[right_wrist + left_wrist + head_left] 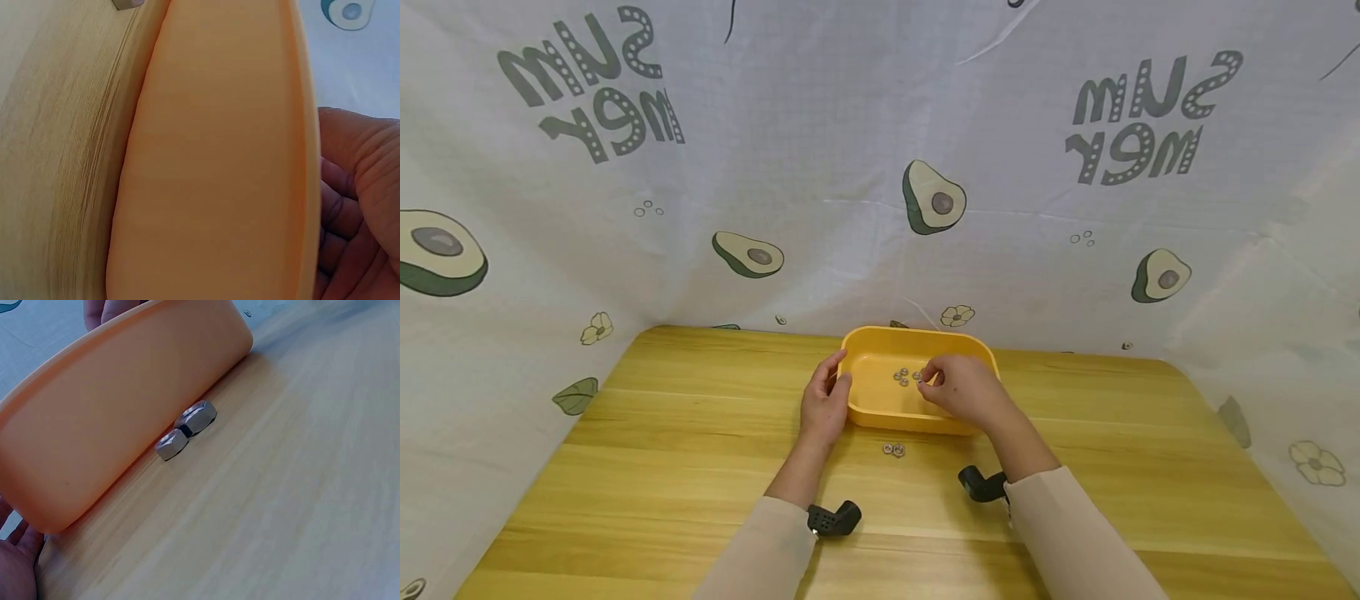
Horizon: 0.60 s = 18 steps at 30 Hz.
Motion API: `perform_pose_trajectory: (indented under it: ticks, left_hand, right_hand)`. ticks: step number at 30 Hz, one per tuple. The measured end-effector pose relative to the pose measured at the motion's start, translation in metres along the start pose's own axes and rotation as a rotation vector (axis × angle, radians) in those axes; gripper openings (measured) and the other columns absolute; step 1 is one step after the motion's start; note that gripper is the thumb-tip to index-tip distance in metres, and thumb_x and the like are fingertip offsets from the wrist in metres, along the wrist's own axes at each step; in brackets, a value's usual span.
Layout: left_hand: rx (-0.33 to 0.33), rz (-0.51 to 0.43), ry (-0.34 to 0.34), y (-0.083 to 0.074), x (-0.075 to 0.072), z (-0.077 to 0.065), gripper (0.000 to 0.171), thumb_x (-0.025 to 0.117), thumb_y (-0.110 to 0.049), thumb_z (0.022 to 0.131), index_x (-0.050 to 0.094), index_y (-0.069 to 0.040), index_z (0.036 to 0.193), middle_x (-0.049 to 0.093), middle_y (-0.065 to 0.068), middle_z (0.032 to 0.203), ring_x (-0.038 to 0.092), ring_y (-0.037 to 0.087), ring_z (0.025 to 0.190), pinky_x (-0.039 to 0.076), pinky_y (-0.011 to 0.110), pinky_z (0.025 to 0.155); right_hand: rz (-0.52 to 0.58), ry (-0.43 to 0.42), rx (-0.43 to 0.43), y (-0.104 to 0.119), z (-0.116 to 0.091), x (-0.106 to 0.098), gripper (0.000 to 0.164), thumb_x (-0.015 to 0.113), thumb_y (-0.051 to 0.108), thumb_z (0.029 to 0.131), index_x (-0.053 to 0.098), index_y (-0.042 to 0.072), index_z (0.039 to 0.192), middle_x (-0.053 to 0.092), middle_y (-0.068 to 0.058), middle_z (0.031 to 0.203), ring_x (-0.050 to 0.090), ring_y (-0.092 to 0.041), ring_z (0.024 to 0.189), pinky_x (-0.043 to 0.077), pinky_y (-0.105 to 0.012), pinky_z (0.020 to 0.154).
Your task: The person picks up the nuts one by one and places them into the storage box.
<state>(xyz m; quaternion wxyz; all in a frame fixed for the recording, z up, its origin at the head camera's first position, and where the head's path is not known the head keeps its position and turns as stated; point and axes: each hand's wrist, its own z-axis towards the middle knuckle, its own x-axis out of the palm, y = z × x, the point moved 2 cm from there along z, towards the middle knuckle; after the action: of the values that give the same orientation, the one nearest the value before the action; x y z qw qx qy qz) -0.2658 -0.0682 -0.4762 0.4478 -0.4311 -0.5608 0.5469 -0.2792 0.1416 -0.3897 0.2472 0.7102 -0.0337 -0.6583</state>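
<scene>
A yellow plastic bin (880, 414) stands on the table. My left hand (824, 404) rests against its left end wall, fingers and thumb at the rim. My right hand (962, 387) reaches over the right part of the bin, thumb and forefinger pinched together low inside it. A small metal nut shows at those fingertips, mostly hidden by them. Several metal nuts (904, 382) lie on the bin floor beside the fingertips. Two hex nuts, a larger one (197, 416) and a smaller one (171, 444), lie side by side on the table before the bin's front wall.
The wood-grain table (700, 467) spreads around the bin to both sides and in front. A white cloth (820, 167) with avocado prints hangs close behind the bin and along the sides. Black wrist-worn devices (835, 520) sit at both sleeve cuffs.
</scene>
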Motion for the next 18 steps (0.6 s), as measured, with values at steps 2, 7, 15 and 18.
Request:
perform_pose_trajectory:
  ticks: [2, 7, 15, 18]
  left_hand:
    - [0.002, 0.0, 0.0, 0.0, 0.0, 0.0, 0.041, 0.054, -0.018, 0.102, 0.06, -0.021, 0.143, 0.051, 0.007, 0.155, 0.051, 0.03, 0.138, 0.045, 0.049, 0.115]
    - [-0.002, 0.008, 0.001, 0.0, -0.001, 0.0, 0.041, 0.054, -0.019, 0.102, 0.06, -0.021, 0.143, 0.05, 0.006, 0.155, 0.051, 0.029, 0.138, 0.045, 0.049, 0.115]
    - [-0.006, 0.003, 0.004, 0.001, -0.001, 0.0, 0.041, 0.054, -0.019, 0.102, 0.06, -0.021, 0.143, 0.051, 0.006, 0.154, 0.053, 0.029, 0.136, 0.047, 0.049, 0.113]
    - [-0.002, -0.006, 0.005, 0.0, 0.0, 0.0, 0.041, 0.054, -0.018, 0.103, 0.06, -0.02, 0.143, 0.051, 0.007, 0.154, 0.053, 0.029, 0.135, 0.047, 0.048, 0.113]
  right_hand:
    - [-0.014, 0.009, -0.004, 0.0, 0.006, 0.002, 0.012, 0.071, 0.025, 0.093, 0.073, 0.013, 0.092, 0.067, 0.001, 0.077, 0.056, -0.014, 0.065, 0.047, -0.028, 0.062]
    - [-0.037, 0.038, 0.017, 0.002, 0.018, 0.008, 0.009, 0.073, 0.024, 0.09, 0.073, 0.015, 0.089, 0.066, 0.001, 0.079, 0.056, -0.016, 0.069, 0.045, -0.029, 0.065]
    - [-0.061, 0.095, 0.037, 0.003, 0.03, 0.019, 0.008, 0.073, 0.023, 0.087, 0.073, 0.016, 0.084, 0.069, 0.001, 0.084, 0.058, -0.019, 0.075, 0.048, -0.032, 0.071]
    - [-0.074, 0.1, 0.033, 0.002, 0.032, 0.023, 0.008, 0.073, 0.024, 0.086, 0.073, 0.017, 0.082, 0.069, 0.001, 0.083, 0.058, -0.018, 0.075, 0.049, -0.032, 0.072]
